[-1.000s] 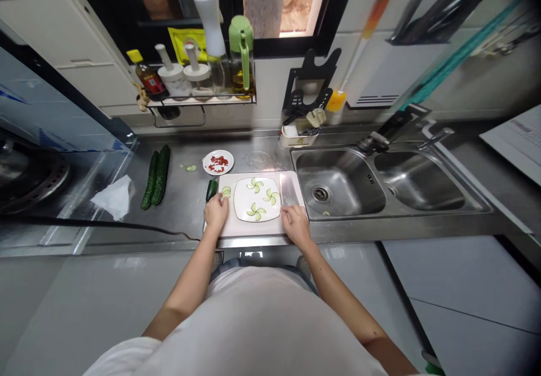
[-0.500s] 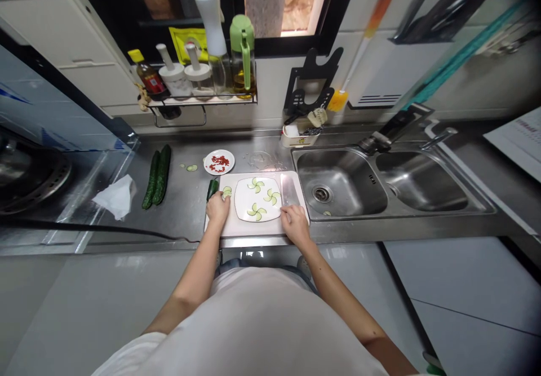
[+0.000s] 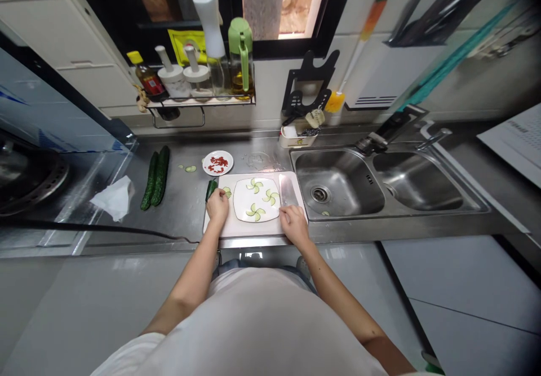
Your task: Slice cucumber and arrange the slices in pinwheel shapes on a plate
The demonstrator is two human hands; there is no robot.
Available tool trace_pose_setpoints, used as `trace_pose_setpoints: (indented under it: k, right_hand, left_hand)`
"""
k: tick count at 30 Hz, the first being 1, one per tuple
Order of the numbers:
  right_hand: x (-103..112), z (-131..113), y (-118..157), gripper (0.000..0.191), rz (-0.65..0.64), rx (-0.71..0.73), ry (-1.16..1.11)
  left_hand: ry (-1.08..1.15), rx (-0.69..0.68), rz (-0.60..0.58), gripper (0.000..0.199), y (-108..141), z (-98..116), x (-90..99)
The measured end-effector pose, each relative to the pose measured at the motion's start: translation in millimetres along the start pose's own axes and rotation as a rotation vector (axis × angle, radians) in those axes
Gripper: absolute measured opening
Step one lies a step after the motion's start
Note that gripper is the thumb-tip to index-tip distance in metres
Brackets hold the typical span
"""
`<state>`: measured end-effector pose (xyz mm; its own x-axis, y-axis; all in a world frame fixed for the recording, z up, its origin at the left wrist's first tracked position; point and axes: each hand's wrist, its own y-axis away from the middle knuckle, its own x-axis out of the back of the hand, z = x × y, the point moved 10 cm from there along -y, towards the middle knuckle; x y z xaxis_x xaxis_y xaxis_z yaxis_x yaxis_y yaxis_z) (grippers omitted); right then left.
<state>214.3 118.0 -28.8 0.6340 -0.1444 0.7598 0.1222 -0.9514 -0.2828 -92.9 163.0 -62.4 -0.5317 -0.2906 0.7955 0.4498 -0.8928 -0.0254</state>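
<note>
A white square plate [image 3: 242, 195] lies on the pale cutting board [image 3: 253, 229], bearing several pinwheels of cucumber slices [image 3: 256, 212]. At the plate's left, my left hand [image 3: 218, 206] is closed beside some loose cucumber slices [image 3: 227, 192] and a dark green cucumber piece [image 3: 212, 189]; what its fingers hold is too small to tell. My right hand [image 3: 294, 222] has its fingers pinched at the plate's right edge, over the lower end of the knife [image 3: 288, 189], which rests flat on the board.
Behind the board sits a small plate [image 3: 217, 163] of red pieces. Two whole cucumbers [image 3: 156, 178] and a white cloth [image 3: 115, 198] lie to the left. The double sink [image 3: 342, 184] adjoins the board's right side. Bottles stand on a wall rack [image 3: 203, 101].
The whole view has shifted slightly. My left hand's fingers have moved a little beside the loose slices; my right hand stays at the plate's edge.
</note>
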Motion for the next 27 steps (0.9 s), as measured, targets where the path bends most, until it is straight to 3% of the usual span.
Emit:
trace_pose_setpoints:
  k: [5, 10, 19, 24, 27]
  right_hand:
    - [3.5, -10.1, -8.8, 0.024, 0.011, 0.005, -0.040]
    - [9.1, -38.6, -30.4, 0.026, 0.002, 0.044, -0.135]
    - [4.0, -96.0, -60.7, 0.022, -0.096, 0.178, -0.178]
    - [-7.1, -103.3, -61.7, 0.018, -0.174, 0.197, -0.131]
    - [-10.9, -100.6, -61.1, 0.014, -0.193, 0.188, -0.124]
  left_hand:
    - [0.361, 0.044, -0.094, 0.016, -2.9, 2.0, -5.3]
    - [0.685, -0.036, -0.262, 0.024, 6.0, 31.6, -8.8]
    - [0.779, -0.183, -0.459, 0.026, 35.1, 85.9, 5.7]
    - [0.770, -0.224, -0.531, 0.028, 47.0, 102.2, 6.2]
    - [0.766, -0.223, -0.512, 0.030, 47.6, 101.6, 6.2]
